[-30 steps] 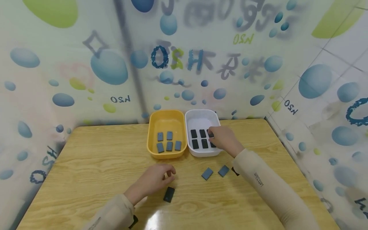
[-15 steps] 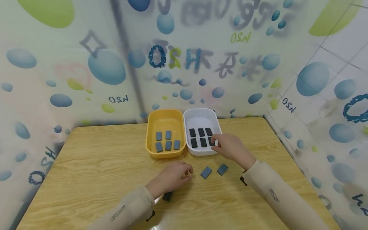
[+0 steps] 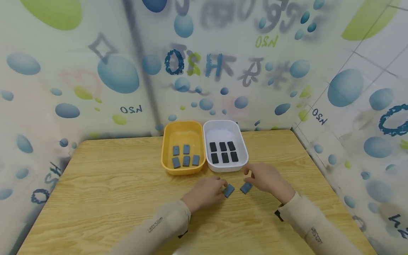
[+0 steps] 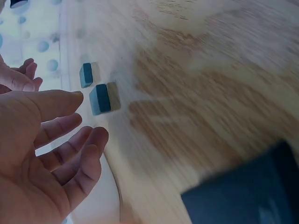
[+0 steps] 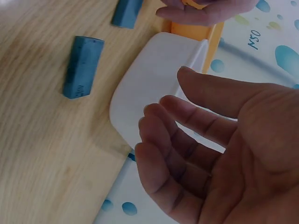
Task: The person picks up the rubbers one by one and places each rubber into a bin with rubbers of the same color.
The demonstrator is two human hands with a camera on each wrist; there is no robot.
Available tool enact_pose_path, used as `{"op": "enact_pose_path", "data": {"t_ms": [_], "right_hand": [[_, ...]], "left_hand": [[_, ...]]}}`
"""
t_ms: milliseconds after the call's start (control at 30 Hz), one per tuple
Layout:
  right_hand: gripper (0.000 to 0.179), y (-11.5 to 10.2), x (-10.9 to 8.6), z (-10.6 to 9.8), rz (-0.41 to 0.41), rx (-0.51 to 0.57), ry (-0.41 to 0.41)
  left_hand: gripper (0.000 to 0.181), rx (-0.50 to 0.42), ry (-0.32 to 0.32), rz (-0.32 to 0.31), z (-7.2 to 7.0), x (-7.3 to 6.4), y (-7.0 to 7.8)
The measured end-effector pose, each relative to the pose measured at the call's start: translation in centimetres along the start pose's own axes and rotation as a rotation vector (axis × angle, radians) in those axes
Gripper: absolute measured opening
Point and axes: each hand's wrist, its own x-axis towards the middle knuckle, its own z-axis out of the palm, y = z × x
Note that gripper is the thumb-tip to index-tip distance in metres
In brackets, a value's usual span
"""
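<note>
Two small blue rectangular blocks lie on the wooden table in front of the trays: the left blue block (image 3: 228, 191) and the right blue block (image 3: 245, 187). My left hand (image 3: 207, 193) is beside the left one, thumb and fingers parted around its near side. In the left wrist view the left hand (image 4: 56, 140) holds nothing, its fingers loosely bent. My right hand (image 3: 266, 180) hovers at the right block, fingertips by its upper edge. The right wrist view shows nothing between the fingers of the right hand (image 5: 205, 144), with the right block (image 5: 84, 67) apart from them.
A yellow tray (image 3: 163, 156) with several blue blocks stands against a white tray (image 3: 244, 148) with several black blocks, before a patterned wall. One dark block (image 4: 247, 191) lies close in the left wrist view; the left arm seems to hide it from the head view.
My left hand has moved right, past the dark block, to the left blue block. The right hand has left the white tray, where several black blocks remain, and come down to the right blue block.
</note>
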Motion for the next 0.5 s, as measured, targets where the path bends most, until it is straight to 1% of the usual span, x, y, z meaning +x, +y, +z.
{"op": "enact_pose_path", "data": {"t_ms": [167, 267, 500], "right_hand": [[0.019, 0.3, -0.1, 0.4, 0.035, 0.015, -0.024], [0.021, 0.4, -0.1, 0.6, 0.058, 0.011, -0.041], [0.023, 0.6, -0.1, 1.1, 0.064, 0.012, -0.066]], "left_hand": [[0.031, 0.048, -0.012, 0.004, 0.8, 1.1, 0.9], [0.033, 0.077, -0.014, -0.007, 1.3, 1.4, 1.4], [0.033, 0.189, 0.012, -0.019, 2.1, 2.1, 2.1]]}}
